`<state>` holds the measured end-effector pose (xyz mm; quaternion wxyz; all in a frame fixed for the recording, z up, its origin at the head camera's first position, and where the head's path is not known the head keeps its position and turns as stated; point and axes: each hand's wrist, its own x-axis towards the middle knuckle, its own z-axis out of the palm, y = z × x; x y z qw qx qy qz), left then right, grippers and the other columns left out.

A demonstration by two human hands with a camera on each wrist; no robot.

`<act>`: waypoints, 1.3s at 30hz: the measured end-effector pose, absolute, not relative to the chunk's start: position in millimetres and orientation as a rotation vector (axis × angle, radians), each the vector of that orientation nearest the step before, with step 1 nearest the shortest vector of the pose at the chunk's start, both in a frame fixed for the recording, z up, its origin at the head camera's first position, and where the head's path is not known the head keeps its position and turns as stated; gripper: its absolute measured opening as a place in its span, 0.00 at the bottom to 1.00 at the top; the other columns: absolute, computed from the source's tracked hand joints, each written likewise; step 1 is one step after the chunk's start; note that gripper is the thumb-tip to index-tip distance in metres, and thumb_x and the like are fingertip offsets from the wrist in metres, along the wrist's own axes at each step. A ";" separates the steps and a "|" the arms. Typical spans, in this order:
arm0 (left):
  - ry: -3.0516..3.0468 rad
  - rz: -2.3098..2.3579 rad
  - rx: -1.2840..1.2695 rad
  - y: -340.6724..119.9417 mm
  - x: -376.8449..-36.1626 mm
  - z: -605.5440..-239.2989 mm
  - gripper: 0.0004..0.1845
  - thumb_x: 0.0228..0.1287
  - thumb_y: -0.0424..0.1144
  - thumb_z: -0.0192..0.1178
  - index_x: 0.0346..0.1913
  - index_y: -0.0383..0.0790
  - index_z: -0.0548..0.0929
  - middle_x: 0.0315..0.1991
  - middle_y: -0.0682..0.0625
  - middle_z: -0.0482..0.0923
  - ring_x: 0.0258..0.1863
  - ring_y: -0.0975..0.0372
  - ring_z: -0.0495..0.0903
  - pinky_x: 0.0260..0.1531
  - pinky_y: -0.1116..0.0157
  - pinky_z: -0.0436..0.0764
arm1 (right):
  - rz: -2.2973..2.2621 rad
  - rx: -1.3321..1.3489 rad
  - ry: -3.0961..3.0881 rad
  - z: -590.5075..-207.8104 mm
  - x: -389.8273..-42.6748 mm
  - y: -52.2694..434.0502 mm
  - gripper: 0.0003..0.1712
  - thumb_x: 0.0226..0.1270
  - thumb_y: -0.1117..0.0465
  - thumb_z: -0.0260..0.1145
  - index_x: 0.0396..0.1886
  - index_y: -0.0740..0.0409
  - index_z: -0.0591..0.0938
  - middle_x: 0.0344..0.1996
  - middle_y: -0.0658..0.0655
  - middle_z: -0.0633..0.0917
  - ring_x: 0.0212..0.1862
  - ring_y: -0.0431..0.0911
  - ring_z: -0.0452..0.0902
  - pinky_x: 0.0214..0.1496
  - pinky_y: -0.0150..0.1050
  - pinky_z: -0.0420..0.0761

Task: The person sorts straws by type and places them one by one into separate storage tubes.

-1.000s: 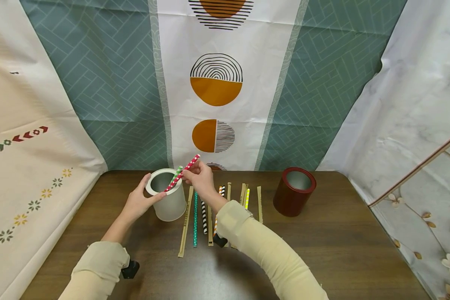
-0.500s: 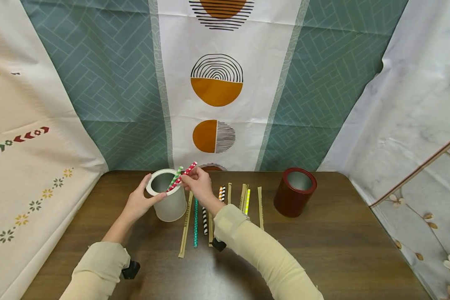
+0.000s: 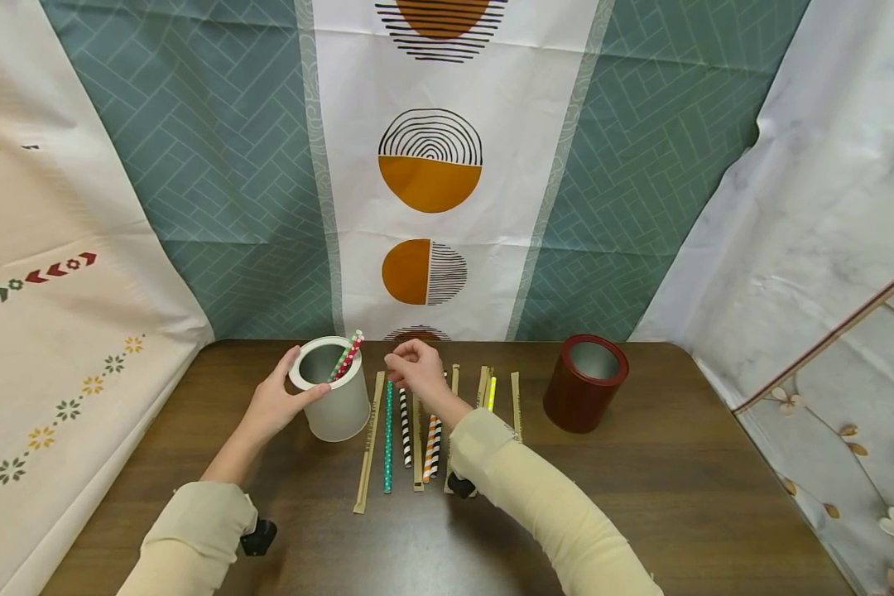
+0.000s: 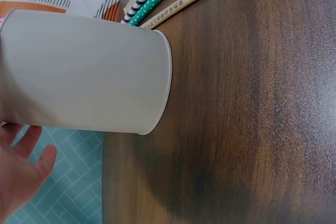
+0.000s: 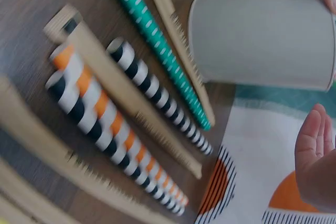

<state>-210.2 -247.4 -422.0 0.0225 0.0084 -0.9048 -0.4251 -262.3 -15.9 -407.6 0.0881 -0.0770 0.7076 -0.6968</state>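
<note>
My left hand [image 3: 271,406] holds the white can [image 3: 338,414] near its top, with the thumb along the near rim and the fingers at its left side. Inside the can lean a red straw with white dots [image 3: 353,354] and a green patterned straw [image 3: 340,364], their upper ends above the rim. My right hand [image 3: 420,372] hovers to the right of the can over the row of straws, fingers loosely curled with nothing in them. Beneath it lie a teal dotted straw [image 5: 157,45], a black-and-white striped straw [image 5: 157,95] and an orange-and-white striped straw [image 5: 123,135].
Several paper-wrapped straws [image 3: 368,447] lie among the bare ones on the brown table [image 3: 656,497]. A yellow straw [image 3: 492,393] is at the row's right. Farther right stands a dark red can [image 3: 579,406]. Cloth hangs [image 3: 238,165] along the table's back.
My right hand has let go of the red dotted straw, which now sits lower in the white can. The hand has then moved right, away from the can. My left hand stays in place.
</note>
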 end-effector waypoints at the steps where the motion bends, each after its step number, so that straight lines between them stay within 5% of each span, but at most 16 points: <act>1: -2.797 -1.316 0.021 -247.2 -210.2 -422.0 0.50 0.50 0.56 0.60 0.69 0.43 0.43 0.67 0.37 0.48 0.65 0.42 0.51 0.57 0.42 0.56 | -2.070 -0.224 2.114 -409.3 -263.2 -11.9 0.07 0.57 0.63 0.61 0.34 0.62 0.74 0.20 0.48 0.77 0.20 0.40 0.76 0.26 0.36 0.79; 10: -2.729 -1.283 -0.045 -244.4 -210.8 -421.3 0.51 0.48 0.57 0.62 0.68 0.37 0.48 0.67 0.37 0.48 0.65 0.43 0.51 0.57 0.42 0.55 | -2.062 -0.096 2.139 -428.9 -271.1 23.7 0.08 0.57 0.63 0.62 0.34 0.61 0.74 0.27 0.60 0.79 0.20 0.42 0.75 0.22 0.34 0.76; 19: -2.757 -1.294 -0.044 -247.2 -212.7 -421.5 0.50 0.48 0.52 0.64 0.68 0.36 0.47 0.66 0.35 0.48 0.64 0.43 0.51 0.58 0.43 0.56 | -2.062 0.048 2.150 -445.3 -274.6 57.0 0.08 0.58 0.63 0.61 0.35 0.61 0.74 0.26 0.55 0.78 0.18 0.41 0.74 0.28 0.42 0.78; 27: -2.752 -1.310 -0.032 -247.9 -213.0 -423.2 0.50 0.48 0.52 0.64 0.68 0.36 0.47 0.66 0.35 0.48 0.64 0.43 0.52 0.58 0.43 0.56 | -2.098 0.137 2.166 -459.0 -278.8 80.7 0.08 0.57 0.65 0.61 0.34 0.63 0.73 0.23 0.53 0.76 0.17 0.41 0.73 0.20 0.33 0.75; 39: -2.760 -1.306 -0.020 -248.0 -213.2 -423.0 0.50 0.48 0.53 0.63 0.68 0.37 0.47 0.66 0.36 0.48 0.65 0.43 0.51 0.58 0.42 0.55 | -1.979 0.289 2.295 -478.4 -282.5 103.4 0.10 0.54 0.66 0.63 0.35 0.64 0.72 0.20 0.54 0.76 0.15 0.40 0.71 0.18 0.33 0.75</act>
